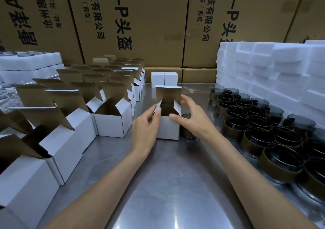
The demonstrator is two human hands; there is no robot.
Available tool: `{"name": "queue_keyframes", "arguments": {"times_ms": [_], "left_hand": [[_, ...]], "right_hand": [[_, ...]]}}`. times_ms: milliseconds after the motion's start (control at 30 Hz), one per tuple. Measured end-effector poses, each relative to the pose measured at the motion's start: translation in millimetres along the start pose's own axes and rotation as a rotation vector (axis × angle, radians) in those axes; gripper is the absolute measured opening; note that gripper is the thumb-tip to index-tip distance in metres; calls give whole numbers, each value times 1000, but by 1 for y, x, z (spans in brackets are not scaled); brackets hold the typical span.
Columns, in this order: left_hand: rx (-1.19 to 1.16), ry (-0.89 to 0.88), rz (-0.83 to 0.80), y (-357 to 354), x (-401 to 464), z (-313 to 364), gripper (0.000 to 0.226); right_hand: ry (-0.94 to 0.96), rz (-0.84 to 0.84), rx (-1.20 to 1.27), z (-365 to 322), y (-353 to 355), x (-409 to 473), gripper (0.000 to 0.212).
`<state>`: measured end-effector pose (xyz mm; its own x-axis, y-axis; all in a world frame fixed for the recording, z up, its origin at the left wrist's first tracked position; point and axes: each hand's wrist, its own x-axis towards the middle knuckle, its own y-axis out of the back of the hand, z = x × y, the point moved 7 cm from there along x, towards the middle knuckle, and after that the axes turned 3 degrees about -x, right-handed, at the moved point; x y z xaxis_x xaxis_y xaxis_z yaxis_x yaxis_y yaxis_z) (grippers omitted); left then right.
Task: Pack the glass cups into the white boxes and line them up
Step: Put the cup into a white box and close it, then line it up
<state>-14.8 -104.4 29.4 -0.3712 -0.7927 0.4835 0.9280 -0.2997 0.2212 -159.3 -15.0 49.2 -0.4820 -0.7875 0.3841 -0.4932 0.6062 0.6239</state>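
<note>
**A:** Head view, status?

**B:** Both hands on one open white box (168,128) mid-table. Left hand (146,130) pinches the left side flap between thumb and fingers. Right hand (191,116) has fingers spread fairly wide around the right flap and front edge; can't tell if it actually grips. Lid flap stands up at the back. Can't see whether a cup is inside.

**A:** Progress?

**B:** Early, I'd judge. Two closed boxes (164,79) sit side by side at the back, the start of the line. Rows of open empty boxes (109,121) on the left, still to fill. A big batch of glass cups (255,128) with brown sleeves stands on the right, unpacked.

**A:** Obstructions?

**B:** One cup (189,128) stands just beside the box, partly behind the right hand, and could get knocked. White foam stacks (272,73) far right, brown cartons (149,22) along the back. The steel table (167,184) has a few scraps on it.
</note>
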Motion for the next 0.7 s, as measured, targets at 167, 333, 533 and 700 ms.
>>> {"name": "queue_keyframes", "arguments": {"times_ms": [167,333,533,700], "left_hand": [[-31,8,77,2,-4,6,37],[-103,37,26,2,-2,4,39],[-89,1,-30,-1,0,10,23],[-133,25,-51,-3,1,9,27]], "right_hand": [[-109,171,-20,6,10,-7,56],[-141,263,117,13,19,-13,42],[-85,106,46,8,19,-10,49],[-96,57,-160,5,20,-3,51]]}}
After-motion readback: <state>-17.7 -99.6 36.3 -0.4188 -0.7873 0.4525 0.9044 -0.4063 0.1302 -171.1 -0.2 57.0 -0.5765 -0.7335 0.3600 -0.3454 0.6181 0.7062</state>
